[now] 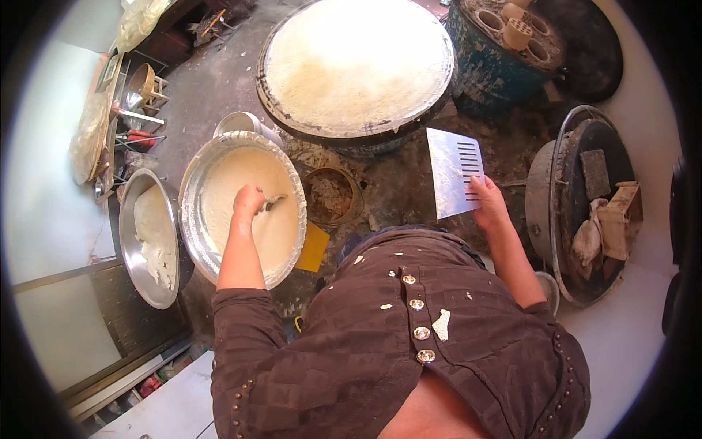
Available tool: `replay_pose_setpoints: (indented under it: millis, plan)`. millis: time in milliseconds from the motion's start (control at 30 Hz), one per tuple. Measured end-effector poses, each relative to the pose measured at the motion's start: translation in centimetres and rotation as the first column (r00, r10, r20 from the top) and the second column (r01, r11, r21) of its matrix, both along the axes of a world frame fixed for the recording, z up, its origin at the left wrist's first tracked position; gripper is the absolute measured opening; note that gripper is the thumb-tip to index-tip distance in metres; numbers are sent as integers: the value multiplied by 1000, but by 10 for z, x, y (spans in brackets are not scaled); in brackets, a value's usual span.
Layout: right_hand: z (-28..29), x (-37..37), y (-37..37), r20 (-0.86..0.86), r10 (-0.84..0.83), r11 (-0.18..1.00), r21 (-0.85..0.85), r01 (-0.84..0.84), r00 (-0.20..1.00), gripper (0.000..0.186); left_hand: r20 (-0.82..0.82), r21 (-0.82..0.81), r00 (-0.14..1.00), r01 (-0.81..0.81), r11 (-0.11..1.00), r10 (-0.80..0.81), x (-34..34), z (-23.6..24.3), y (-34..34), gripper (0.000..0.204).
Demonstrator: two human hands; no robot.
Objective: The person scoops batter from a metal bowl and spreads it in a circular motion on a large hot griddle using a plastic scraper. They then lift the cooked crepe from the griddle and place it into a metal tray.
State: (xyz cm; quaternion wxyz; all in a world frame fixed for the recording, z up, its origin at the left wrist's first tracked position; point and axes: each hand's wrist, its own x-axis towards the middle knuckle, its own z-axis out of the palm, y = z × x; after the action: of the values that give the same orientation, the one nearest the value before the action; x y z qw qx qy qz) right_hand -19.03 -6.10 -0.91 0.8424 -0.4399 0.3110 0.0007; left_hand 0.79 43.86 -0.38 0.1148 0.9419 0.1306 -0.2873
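My left hand [250, 197] grips a metal utensil [274, 200], probably a ladle, partly sunk in pale batter inside a wide, batter-streaked basin [189, 219]. In my right hand [486, 197] is a flat silver metal plate [446, 164] with a column of slots, held upright beside the large round griddle [351, 73], which is covered by a pale, even layer. A steel bowl [133, 249] with batter smeared inside is left of the basin.
A yellow square piece [311, 247] lies near a round pit [329, 192]. A dark green stove [490, 80] with cylindrical briquettes is back right. A round dark vessel [545, 190] holding a brick and wooden piece stands right. Shelving [142, 99] lines the left wall.
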Motion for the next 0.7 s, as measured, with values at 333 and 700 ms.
replay_pose_setpoints:
  millis: [333, 700]
  plan:
    - [8, 98, -21, -67, 313, 897, -307, -318, 947, 18, 12, 36, 957, -290, 956, 290, -67, -19, 24, 25]
    - [0, 229, 107, -396, 517, -450, -880, -152, 759, 19, 84, -225, 853, -488, 844, 515, -52, -14, 76, 32]
